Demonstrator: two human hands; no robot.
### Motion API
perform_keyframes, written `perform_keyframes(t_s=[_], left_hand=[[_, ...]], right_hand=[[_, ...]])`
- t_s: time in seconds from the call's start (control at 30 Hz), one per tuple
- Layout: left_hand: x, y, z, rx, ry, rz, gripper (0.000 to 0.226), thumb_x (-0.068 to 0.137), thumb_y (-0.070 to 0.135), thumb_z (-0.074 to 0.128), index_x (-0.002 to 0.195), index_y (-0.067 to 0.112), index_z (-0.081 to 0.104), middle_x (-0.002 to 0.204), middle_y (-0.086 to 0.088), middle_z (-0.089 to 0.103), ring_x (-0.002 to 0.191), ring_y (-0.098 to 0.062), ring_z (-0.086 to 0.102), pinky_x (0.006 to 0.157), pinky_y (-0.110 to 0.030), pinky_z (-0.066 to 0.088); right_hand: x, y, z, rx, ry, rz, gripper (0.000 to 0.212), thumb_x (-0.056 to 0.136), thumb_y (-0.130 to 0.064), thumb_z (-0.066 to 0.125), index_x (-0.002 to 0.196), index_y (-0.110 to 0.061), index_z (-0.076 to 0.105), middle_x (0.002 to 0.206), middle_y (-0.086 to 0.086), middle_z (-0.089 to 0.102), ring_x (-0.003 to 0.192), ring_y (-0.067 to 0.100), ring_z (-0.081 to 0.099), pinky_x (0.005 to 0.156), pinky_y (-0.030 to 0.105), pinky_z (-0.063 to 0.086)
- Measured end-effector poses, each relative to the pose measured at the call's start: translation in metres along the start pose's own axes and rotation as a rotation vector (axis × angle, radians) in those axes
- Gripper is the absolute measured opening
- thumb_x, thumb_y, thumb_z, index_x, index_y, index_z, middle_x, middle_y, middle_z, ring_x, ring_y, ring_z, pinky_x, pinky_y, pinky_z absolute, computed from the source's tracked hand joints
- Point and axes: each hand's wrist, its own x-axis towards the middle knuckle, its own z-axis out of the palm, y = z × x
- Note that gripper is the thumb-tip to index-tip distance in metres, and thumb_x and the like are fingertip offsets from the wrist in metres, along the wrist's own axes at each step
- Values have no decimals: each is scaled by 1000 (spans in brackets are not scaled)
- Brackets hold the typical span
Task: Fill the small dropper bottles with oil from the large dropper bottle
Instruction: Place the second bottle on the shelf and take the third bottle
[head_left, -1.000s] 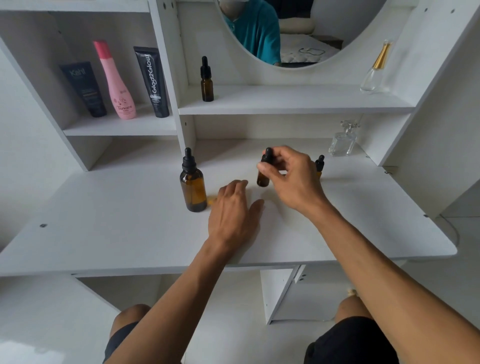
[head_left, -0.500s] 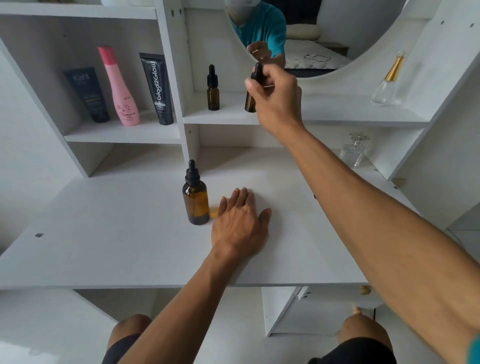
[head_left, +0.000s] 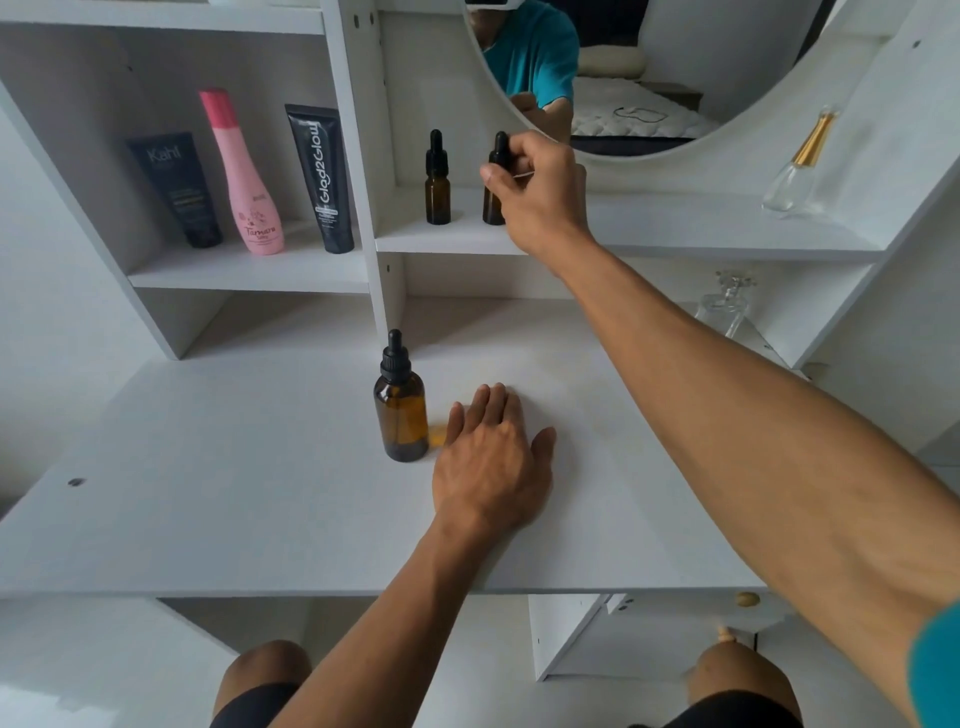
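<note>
The large amber dropper bottle (head_left: 400, 410) with a black cap stands upright on the white desk (head_left: 234, 483). My left hand (head_left: 491, 462) lies flat on the desk just right of it, fingers straight. On the shelf (head_left: 675, 239) above stand two small amber dropper bottles. One small bottle (head_left: 438, 179) stands alone on the left. My right hand (head_left: 540, 189) grips the second small bottle (head_left: 494, 192) near its cap; its base rests on the shelf. The third small bottle is hidden behind my right arm.
Three cosmetic containers stand in the left cubby: a dark tube (head_left: 176, 189), a pink bottle (head_left: 241, 176), a black tube (head_left: 322, 179). A gold-capped perfume bottle (head_left: 797, 166) sits at the shelf's right, a clear glass bottle (head_left: 724, 306) below it. A round mirror (head_left: 649, 67) hangs above.
My right hand lifted the small bottle from the desk up to the shelf and set it down beside the other small bottle. The left hand stayed flat on the desk.
</note>
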Motion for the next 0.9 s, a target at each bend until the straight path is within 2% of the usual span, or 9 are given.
perform_keyframes(t_s=[0.47,0.57,0.7,0.8,0.9], left_hand=[[0,-1,0,1,11,9,73,105,56,19,162,11,11,170,-5,9,157,-20,1,128,-44,4],[0,-1,0,-2,7,7,73,105,57,19,162,12,11,171,-5,9,157,-20,1,128,-43,3],[1,-1,0,-4,11,6,73,105,56,20,162,12,12,170,-4,9,157,-20,1,128,-42,3],[0,-2,-1,-4,16,6,72,105,55,21,162,11,13,170,-5,10,157,-20,2,128,-42,2],[1,-2,-1,-1,20,12,72,105,54,22,162,10,14,170,-5,11,157,-20,3,128,-41,2]], right_hand=[[-1,1,2,0,-37,23,30,90,-23,73,118,-14,65,100,-5,71,93,12,69,88,34,60],[-2,2,1,2,-52,34,43,85,-30,77,123,-17,62,108,-2,72,95,12,70,89,35,59],[-11,2,-6,16,-4,32,63,81,-36,81,134,-15,55,119,2,65,100,12,66,88,25,57],[-31,0,-19,67,130,-38,54,83,-26,80,129,-11,58,113,3,65,98,13,65,87,27,58],[-60,0,-40,114,179,-47,39,84,-16,77,120,-10,64,99,-1,66,89,9,65,80,25,59]])
